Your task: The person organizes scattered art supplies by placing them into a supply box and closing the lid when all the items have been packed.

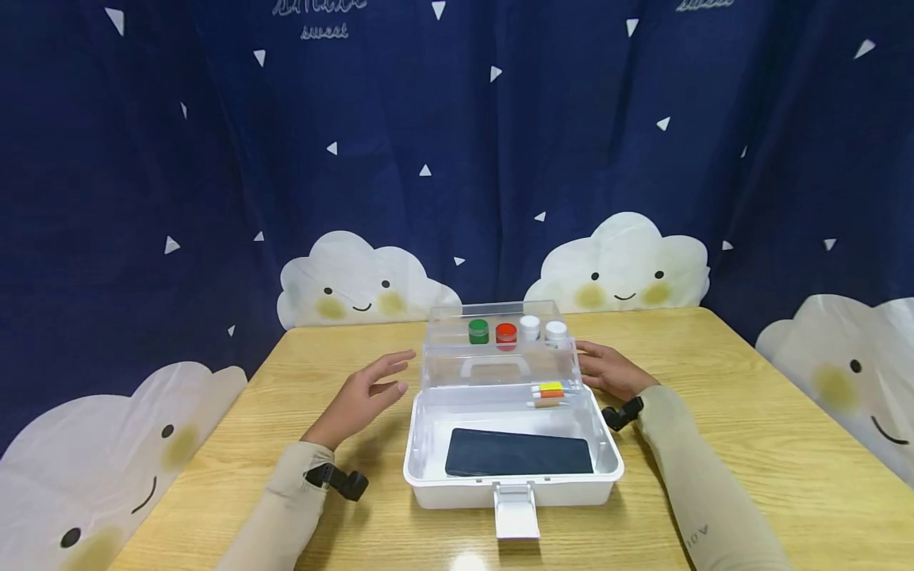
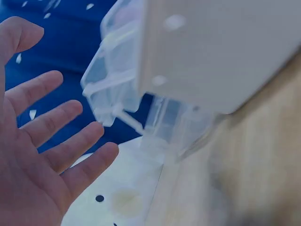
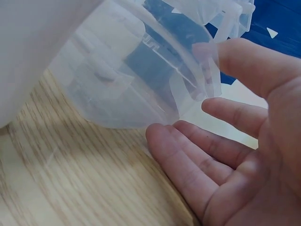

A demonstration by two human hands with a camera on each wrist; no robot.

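Note:
A white plastic case stands with its clear lid raised at the back. Inside the case lies a dark flat slab. Toward its back right are pens or tubes with yellow and orange barrels. Left of the lid my left hand hovers with fingers spread, holding nothing. My right hand is at the lid's right side. In the right wrist view its thumb tip shows through the clear plastic, with the other fingertips right at the plastic's edge.
Green-lidded, red-lidded and white-lidded jars sit in the raised clear part. The case's front latch hangs down over the wooden table. Behind the table hangs a blue curtain with clouds.

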